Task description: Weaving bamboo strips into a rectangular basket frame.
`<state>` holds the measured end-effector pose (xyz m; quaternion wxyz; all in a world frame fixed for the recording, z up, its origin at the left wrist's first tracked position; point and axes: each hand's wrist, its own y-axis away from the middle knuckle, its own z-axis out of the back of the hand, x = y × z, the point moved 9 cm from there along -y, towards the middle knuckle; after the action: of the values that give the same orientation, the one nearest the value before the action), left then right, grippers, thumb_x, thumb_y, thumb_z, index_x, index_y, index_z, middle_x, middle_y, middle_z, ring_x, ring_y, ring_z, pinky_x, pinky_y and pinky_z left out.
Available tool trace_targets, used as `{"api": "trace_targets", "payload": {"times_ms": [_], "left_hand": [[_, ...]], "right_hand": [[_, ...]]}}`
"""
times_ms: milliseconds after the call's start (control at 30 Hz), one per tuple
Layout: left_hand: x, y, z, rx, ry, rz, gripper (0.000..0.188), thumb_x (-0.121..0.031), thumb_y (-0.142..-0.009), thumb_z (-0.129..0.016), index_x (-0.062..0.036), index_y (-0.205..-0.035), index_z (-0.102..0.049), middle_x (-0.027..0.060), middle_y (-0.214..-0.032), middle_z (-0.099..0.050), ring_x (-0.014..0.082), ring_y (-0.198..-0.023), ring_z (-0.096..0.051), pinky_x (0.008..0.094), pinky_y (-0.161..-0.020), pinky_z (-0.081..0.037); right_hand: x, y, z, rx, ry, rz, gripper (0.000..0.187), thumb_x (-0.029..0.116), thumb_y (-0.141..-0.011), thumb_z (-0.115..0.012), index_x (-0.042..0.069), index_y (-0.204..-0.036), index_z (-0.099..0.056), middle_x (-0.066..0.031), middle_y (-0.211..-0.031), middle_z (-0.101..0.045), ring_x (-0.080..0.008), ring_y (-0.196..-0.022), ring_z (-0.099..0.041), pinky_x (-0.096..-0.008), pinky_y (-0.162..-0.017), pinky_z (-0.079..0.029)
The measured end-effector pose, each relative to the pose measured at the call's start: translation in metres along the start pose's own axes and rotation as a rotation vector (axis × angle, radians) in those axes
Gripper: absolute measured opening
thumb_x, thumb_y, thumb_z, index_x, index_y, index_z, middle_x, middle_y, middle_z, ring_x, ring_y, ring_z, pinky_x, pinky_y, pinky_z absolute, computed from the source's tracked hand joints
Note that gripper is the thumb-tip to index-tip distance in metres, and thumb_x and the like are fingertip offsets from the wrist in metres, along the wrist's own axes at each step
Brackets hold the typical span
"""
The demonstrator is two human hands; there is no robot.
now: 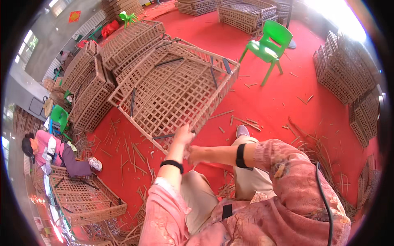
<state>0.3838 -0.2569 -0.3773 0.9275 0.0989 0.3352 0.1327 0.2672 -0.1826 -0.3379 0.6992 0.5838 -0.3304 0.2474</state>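
A large, shallow woven basket (174,88) of brown strips, with black strips at its corners, is tilted in front of me. My left hand (184,134) is closed at the basket's near corner, its fingers wrapped round the rim. My right hand (190,153) is just below it, by the same corner and partly hidden behind my left wrist; its fingers cannot be made out. Black bands circle both forearms.
Stacks of similar woven baskets (92,92) stand at the left, with more stacks (344,67) at the right and back. A green plastic chair (269,45) stands beyond the basket. A co-worker (61,153) sits at the left by another basket (88,201). Loose strips litter the red floor (262,102).
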Motion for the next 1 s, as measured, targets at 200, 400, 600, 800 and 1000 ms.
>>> {"api": "trace_targets", "payload": {"times_ms": [200, 400, 600, 800, 1000], "left_hand": [[0.04, 0.15, 0.07, -0.195, 0.007, 0.1, 0.041, -0.031, -0.072, -0.081, -0.0079, -0.103, -0.069, 0.0179, -0.095, -0.071, 0.0352, -0.091, -0.068, 0.0453, -0.079, -0.051], [0.047, 0.273, 0.126, -0.183, 0.047, 0.227, 0.039, -0.036, -0.067, -0.086, -0.0104, -0.094, -0.074, 0.0113, -0.074, -0.069, 0.0237, -0.071, -0.067, 0.0377, -0.069, -0.051], [-0.057, 0.346, 0.193, -0.322, 0.095, 0.216, 0.031, -0.033, -0.073, -0.086, -0.0075, -0.087, -0.075, 0.0086, -0.07, -0.067, 0.0193, -0.064, -0.063, 0.0332, -0.063, -0.049], [-0.088, 0.395, 0.152, -0.42, 0.021, 0.11, 0.038, -0.04, -0.074, -0.085, -0.005, -0.078, -0.071, 0.0085, -0.066, -0.064, 0.0248, -0.058, -0.061, 0.0364, -0.059, -0.048], [-0.105, 0.435, 0.112, -0.571, -0.09, -0.018, 0.042, -0.046, -0.072, -0.084, -0.0084, -0.068, -0.066, 0.0063, -0.058, -0.059, 0.0279, -0.057, -0.062, 0.0391, -0.054, -0.048]], "right_hand": [[0.022, 0.109, 0.068, -0.395, -0.027, 0.347, 0.044, 0.023, -0.083, -0.074, 0.009, -0.124, -0.067, -0.0113, -0.112, -0.068, -0.022, -0.091, -0.067, -0.035, -0.081, -0.054], [-0.005, 0.199, 0.255, -1.298, 0.082, 0.488, 0.043, 0.028, -0.086, -0.072, 0.005, -0.121, -0.066, -0.0093, -0.105, -0.069, -0.0244, -0.102, -0.064, -0.0349, -0.092, -0.049], [0.017, 0.174, 0.254, -0.721, -0.138, 0.192, 0.045, 0.041, -0.087, -0.072, 0.006, -0.115, -0.07, -0.0042, -0.104, -0.068, -0.0169, -0.097, -0.061, -0.034, -0.09, -0.046], [0.027, 0.21, 0.244, -0.504, -0.157, 0.202, 0.031, 0.025, -0.084, -0.074, 0.009, -0.111, -0.069, 0.0014, -0.094, -0.065, -0.0107, -0.084, -0.058, -0.0291, -0.069, -0.048], [0.021, 0.304, 0.204, -0.605, -0.049, 0.179, 0.026, 0.025, -0.086, -0.069, 0.008, -0.106, -0.068, 0.0011, -0.085, -0.06, -0.0106, -0.078, -0.052, -0.0291, -0.068, -0.044]]}}
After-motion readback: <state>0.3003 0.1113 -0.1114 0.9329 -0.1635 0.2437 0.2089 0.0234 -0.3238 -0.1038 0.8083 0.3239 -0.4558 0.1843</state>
